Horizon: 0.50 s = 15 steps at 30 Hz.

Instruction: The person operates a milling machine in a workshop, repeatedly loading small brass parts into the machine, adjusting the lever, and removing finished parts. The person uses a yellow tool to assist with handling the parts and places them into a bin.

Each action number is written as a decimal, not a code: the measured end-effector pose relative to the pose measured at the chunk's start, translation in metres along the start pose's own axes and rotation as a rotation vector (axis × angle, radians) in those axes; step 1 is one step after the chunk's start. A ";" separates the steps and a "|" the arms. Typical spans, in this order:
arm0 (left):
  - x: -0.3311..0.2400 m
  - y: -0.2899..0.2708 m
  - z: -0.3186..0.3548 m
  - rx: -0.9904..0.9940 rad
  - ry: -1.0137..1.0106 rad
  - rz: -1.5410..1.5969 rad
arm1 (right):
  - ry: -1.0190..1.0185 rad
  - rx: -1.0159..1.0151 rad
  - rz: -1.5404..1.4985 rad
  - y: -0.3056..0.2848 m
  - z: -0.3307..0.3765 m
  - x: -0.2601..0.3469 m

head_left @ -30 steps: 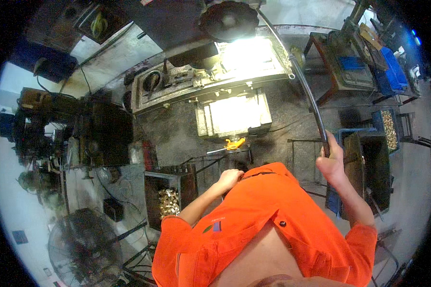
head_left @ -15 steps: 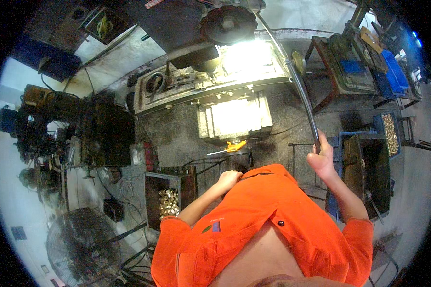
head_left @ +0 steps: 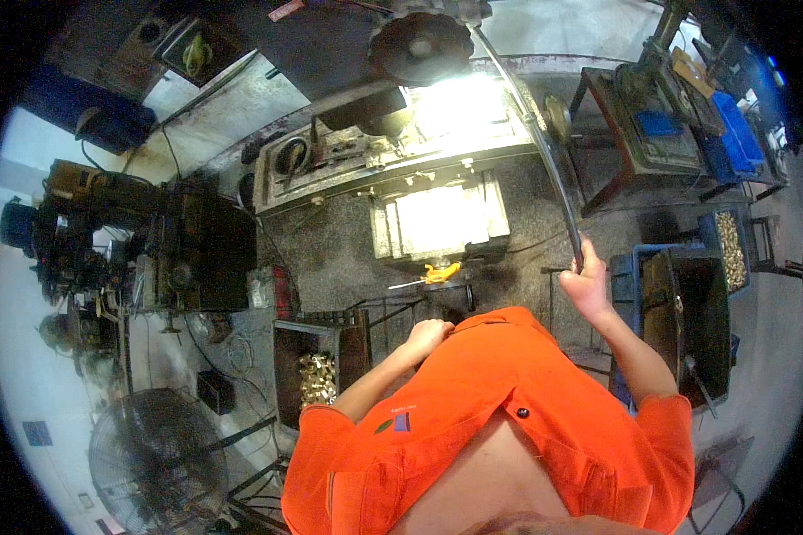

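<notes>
Remotely, I had the machine table ahead, the lever towards its right end, and metal parts in a bin at left.

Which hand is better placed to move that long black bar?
Probably the right hand: it holds the near end of the long black bar. The left hand is at the front of the orange shirt, away from the bar.
</notes>
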<state>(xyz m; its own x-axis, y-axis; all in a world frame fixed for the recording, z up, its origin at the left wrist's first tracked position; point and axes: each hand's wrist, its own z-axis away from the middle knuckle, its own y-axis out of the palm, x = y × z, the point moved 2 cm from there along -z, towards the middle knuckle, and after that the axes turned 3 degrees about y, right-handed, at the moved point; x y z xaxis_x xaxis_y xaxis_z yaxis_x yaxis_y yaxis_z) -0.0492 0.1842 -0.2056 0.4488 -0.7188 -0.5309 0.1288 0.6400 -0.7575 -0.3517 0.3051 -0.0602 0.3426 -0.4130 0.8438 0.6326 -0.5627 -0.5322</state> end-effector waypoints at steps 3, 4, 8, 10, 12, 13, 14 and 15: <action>-0.001 0.000 -0.001 -0.003 0.012 -0.001 | -0.037 -0.025 -0.042 0.009 -0.007 -0.018; -0.001 0.000 -0.001 -0.003 0.013 -0.002 | -0.039 -0.019 -0.060 0.011 -0.009 -0.021; -0.002 0.001 0.000 -0.007 -0.004 -0.001 | -0.079 -0.058 -0.073 0.019 -0.017 -0.027; -0.002 0.003 0.000 -0.018 -0.009 -0.008 | -0.070 -0.052 -0.096 0.023 -0.020 -0.031; -0.002 0.003 0.000 0.001 -0.020 -0.011 | -0.071 -0.061 -0.099 0.027 -0.024 -0.035; -0.003 0.002 0.000 0.009 -0.025 -0.013 | -0.077 -0.073 -0.090 0.030 -0.027 -0.039; -0.003 0.001 0.000 -0.005 -0.022 -0.009 | -0.084 -0.085 -0.081 0.033 -0.031 -0.044; -0.003 0.002 0.001 -0.022 -0.021 -0.003 | -0.104 -0.101 -0.069 0.037 -0.036 -0.051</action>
<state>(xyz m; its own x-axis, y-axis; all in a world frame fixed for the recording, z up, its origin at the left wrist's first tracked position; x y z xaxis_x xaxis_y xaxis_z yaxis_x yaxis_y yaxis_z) -0.0489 0.1883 -0.2053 0.4667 -0.7146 -0.5211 0.1105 0.6317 -0.7673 -0.3704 0.2798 -0.1258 0.3745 -0.2976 0.8782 0.5855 -0.6585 -0.4728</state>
